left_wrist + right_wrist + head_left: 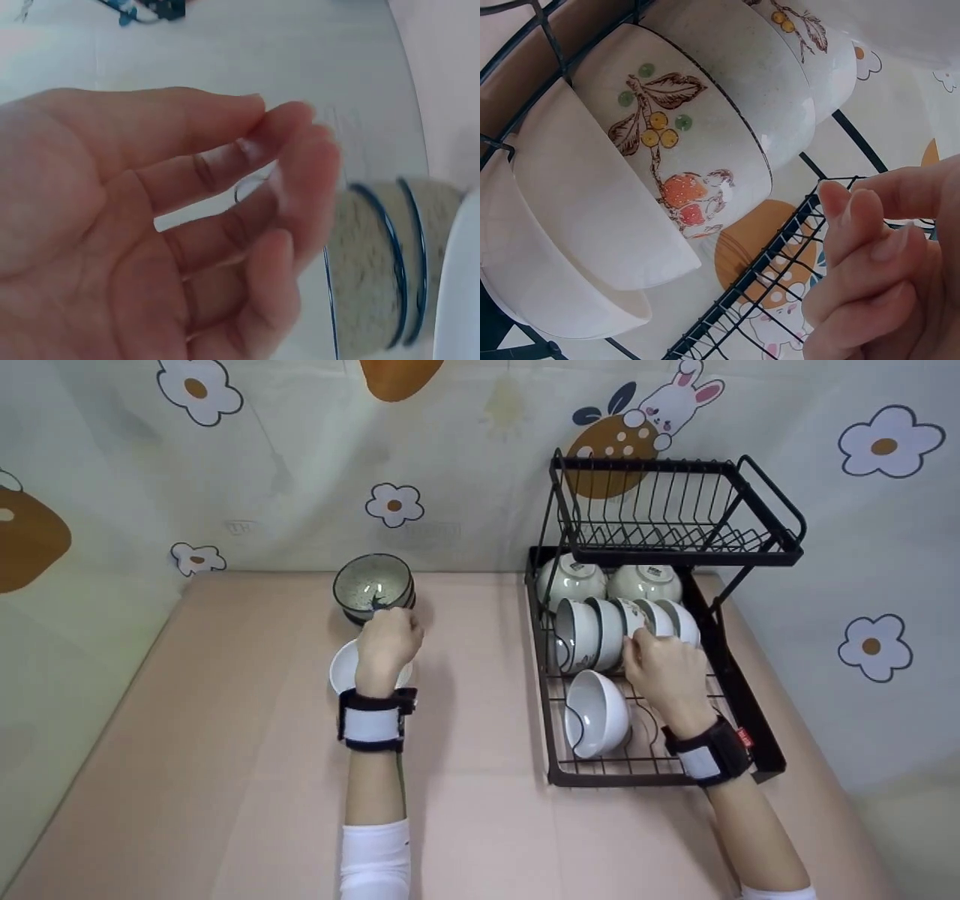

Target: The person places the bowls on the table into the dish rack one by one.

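Note:
My left hand is just in front of a stack of grey-green, dark-rimmed bowls. Partly hidden under that hand is a white bowl. The left wrist view shows the left fingers loosely curled, thumb tip by the index fingertip, nothing between them. Over the black dish rack my right hand hovers beside a row of patterned bowls standing on edge. Its fingers are loosely bent and hold nothing, apart from the bowls in the right wrist view.
Nearer me in the rack, a plain white bowl leans on edge. Two upturned bowls sit at the back of the lower level. An upper wire shelf overhangs them. A patterned cloth hangs behind the table.

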A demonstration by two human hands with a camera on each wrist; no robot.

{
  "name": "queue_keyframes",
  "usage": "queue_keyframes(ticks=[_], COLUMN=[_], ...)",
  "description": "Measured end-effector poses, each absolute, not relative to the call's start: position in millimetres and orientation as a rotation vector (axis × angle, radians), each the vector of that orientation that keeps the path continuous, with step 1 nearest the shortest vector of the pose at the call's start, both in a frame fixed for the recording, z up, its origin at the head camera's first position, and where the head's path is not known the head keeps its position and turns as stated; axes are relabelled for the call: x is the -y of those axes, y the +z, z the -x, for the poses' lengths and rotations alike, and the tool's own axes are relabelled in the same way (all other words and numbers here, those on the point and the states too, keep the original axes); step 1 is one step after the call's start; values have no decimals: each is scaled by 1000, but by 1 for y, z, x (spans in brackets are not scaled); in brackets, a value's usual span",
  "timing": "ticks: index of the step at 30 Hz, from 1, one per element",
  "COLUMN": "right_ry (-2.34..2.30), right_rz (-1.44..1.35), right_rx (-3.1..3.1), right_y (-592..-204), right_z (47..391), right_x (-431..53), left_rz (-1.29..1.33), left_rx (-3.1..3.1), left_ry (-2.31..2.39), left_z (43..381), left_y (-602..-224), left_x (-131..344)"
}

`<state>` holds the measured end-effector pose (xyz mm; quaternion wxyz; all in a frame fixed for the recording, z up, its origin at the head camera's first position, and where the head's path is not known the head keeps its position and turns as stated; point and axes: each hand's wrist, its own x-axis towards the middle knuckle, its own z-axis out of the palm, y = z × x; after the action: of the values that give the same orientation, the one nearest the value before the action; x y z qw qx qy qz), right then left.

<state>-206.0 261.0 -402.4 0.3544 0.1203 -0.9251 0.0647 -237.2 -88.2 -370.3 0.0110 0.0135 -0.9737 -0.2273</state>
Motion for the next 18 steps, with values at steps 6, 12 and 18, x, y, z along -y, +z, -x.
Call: queue_keyframes(ticks=[6, 12, 18], right_ry=[140, 151, 150], right_rz=[-322, -323, -321], right_rx=[2390, 2388, 2392], right_y=[-403, -402, -402], right_z=[205, 204, 204], right_x=[-261, -260, -259], left_rz=[-236, -489, -599], left_rx=[3081, 3061, 3107], left_ry=[-715, -787, -785], left_z=[233, 228, 223], left_y=[-370, -373, -381], left_x=[115, 138, 158])
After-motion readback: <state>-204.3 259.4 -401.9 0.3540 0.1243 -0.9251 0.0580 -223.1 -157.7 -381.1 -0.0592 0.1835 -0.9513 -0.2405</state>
